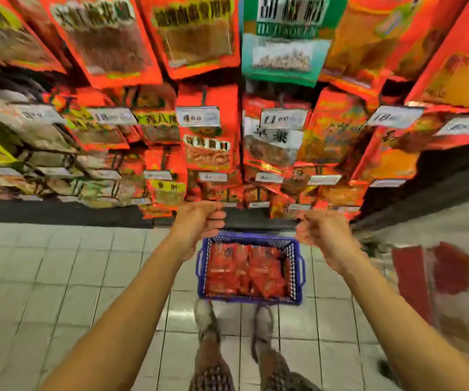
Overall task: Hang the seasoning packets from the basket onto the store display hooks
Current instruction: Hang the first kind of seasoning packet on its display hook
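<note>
Pale floor tiles (58, 277) run up to a wall of hanging seasoning packets (208, 142), mostly red, with white price tags (198, 116) clipped in front. From the head view, a blue basket (298, 299) sits on the floor at six o'clock from the display, just ahead of the person's shoes (206, 314), with red packets in the basket (244, 272). The left hand (196, 224) is raised at ten o'clock from the basket, fingers curled. The right hand (322, 231), at two o'clock, is blurred, fingers loosely curled; I cannot tell whether either holds anything.
</note>
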Available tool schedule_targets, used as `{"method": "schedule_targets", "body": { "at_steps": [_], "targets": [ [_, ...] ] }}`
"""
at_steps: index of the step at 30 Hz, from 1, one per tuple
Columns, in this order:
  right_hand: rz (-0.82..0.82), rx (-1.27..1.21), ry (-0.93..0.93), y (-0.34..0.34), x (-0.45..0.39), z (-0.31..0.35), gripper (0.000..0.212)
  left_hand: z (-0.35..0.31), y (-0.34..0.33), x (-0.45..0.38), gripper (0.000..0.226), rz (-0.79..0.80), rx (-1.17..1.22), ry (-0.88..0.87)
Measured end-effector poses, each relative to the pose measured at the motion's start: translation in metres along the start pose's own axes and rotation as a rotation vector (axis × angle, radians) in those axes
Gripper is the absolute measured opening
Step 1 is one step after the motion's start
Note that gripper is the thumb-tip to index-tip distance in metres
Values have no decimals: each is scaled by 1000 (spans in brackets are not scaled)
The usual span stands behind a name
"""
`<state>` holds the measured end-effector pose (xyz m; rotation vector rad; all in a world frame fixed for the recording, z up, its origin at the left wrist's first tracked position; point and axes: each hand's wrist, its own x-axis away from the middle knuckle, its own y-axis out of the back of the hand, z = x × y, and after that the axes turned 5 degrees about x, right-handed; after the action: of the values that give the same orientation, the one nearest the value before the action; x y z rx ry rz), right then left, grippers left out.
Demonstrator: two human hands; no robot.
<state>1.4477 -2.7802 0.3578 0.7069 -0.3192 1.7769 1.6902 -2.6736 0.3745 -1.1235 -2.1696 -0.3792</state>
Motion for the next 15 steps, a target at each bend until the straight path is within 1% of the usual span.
{"method": "schedule_targets", "body": {
  "at_steps": [2,4,8,10,13,14,15],
  "targets": [
    [-26,41,-129,-1,-19,-51,17,50,4,-27,13,-77,-57,96],
    [-41,53,-251,-8,-36,-105,19,103,11,-50,11,-131,-61,208],
    [-48,85,-405,-22,-76,-217,24,200,27,-95,14,-167,-81,355],
    [-74,125,-469,-26,-109,-271,26,242,34,-124,13,-211,-104,435],
    [-41,290,-549,-38,-158,-347,19,304,39,-175,23,-175,-196,510],
    [-37,332,-558,-42,-174,-371,21,322,40,-191,22,-166,-240,514],
    [-43,406,-523,-46,-190,-395,25,340,42,-207,19,-165,-289,523]
  ]
}}
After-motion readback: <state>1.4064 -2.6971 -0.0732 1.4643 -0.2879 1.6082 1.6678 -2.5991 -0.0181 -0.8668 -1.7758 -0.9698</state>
